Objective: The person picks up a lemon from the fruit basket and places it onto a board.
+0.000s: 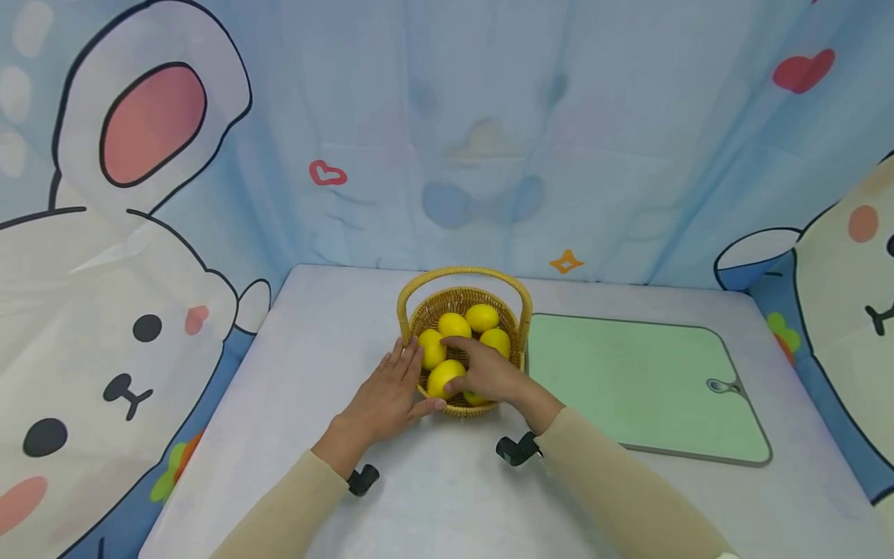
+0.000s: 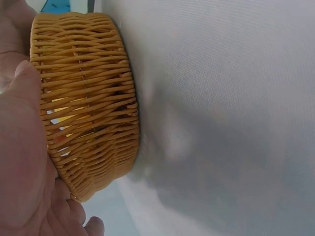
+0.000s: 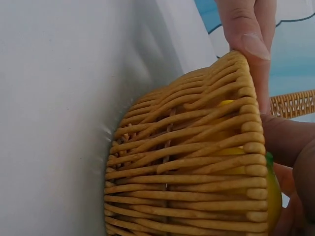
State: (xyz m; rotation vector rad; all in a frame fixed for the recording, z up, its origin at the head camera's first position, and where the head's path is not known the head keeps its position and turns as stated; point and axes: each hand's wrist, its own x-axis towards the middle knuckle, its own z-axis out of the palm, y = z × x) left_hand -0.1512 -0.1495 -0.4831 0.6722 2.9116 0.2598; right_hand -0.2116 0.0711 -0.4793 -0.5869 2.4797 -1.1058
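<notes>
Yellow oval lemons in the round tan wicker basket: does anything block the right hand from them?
Nothing visible: the right hand is among the lemons in the basket, and the arched handle rises beyond it.

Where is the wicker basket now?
In the head view, the wicker basket is just below centre, left of the green board, the left hand at its rim.

Fruits (image 1: 455, 325) are yellow, the basket (image 2: 106, 93) woven tan, the board (image 1: 635, 388) pale green.

Basket (image 2: 93, 88): rough woven wicker; fruits (image 1: 483, 317) smooth, sl. glossy; board (image 1: 628, 380) w/ matt fin.
</notes>
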